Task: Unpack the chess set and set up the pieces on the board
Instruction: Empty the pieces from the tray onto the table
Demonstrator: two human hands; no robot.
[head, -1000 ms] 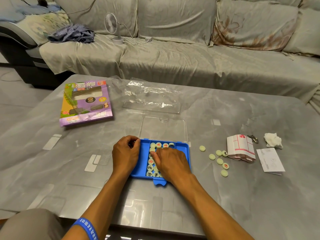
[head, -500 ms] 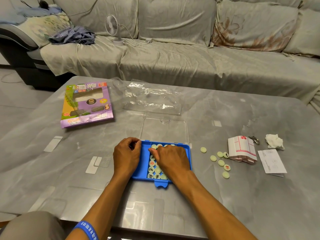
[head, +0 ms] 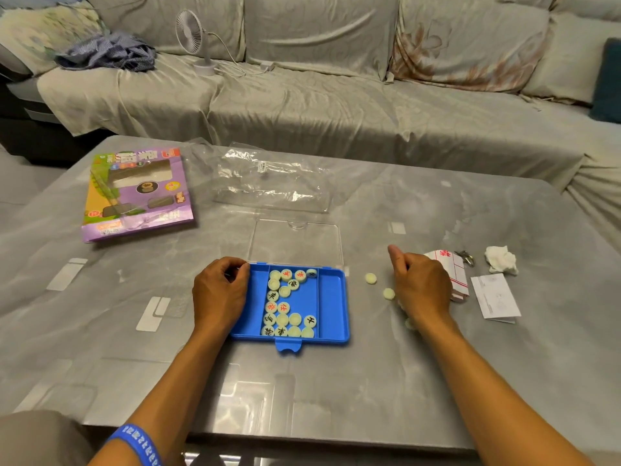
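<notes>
A blue tray (head: 332, 297) lies open on the grey table, its clear lid (head: 295, 242) folded back flat. Several round pale chess pieces (head: 284, 306) with red or black characters fill its middle compartment. My left hand (head: 218, 294) grips the tray's far left corner. My right hand (head: 420, 287) hovers to the right of the tray, fingers curled down and thumb out, with pale pieces showing under its near edge. Two loose pieces (head: 370, 278) lie on the table just left of it. The folded paper board (head: 453, 270) with red lines is partly hidden behind that hand.
A purple game box (head: 134, 193) sits at the far left of the table, and a clear plastic bag (head: 272, 179) behind the lid. A key ring (head: 465, 256), crumpled tissue (head: 500, 259) and paper slip (head: 495, 295) lie at the right. A sofa with a small fan (head: 191, 28) runs behind the table.
My right hand has left the tray and moved right, over the loose pieces beside the folded board. The pieces in the tray are now uncovered. My left hand stays on the tray's corner.
</notes>
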